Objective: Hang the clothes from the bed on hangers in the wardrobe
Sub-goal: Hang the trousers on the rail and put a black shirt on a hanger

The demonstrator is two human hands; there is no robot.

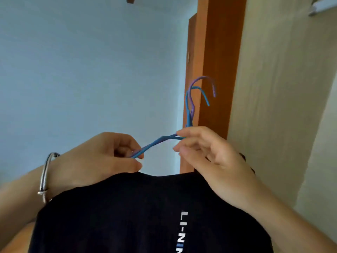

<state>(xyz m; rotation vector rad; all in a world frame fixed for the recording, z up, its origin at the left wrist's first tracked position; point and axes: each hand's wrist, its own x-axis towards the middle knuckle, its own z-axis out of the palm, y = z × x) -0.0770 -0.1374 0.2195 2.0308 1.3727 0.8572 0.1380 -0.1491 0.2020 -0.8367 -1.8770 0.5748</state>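
A black T-shirt (pixel 145 216) with white lettering hangs close under the camera, its neckline just below both hands, in front of the orange-brown wardrobe frame (pixel 218 52). The left hand (pixel 102 156), a silver bangle (pixel 46 176) on its wrist, pinches the sloping arm of a blue wire hanger (pixel 156 141). The right hand (pixel 206 152) pinches the same hanger with its fingertips at the neck, where its hook rises beside that of a purple wire hanger (pixel 209 81). Whether either hanger sits inside the shirt cannot be told. The hangers look thin, light and springy, likely to tangle, and are best held at the neck. The shirt is soft and limp and will probably slide unless spread by the shoulders
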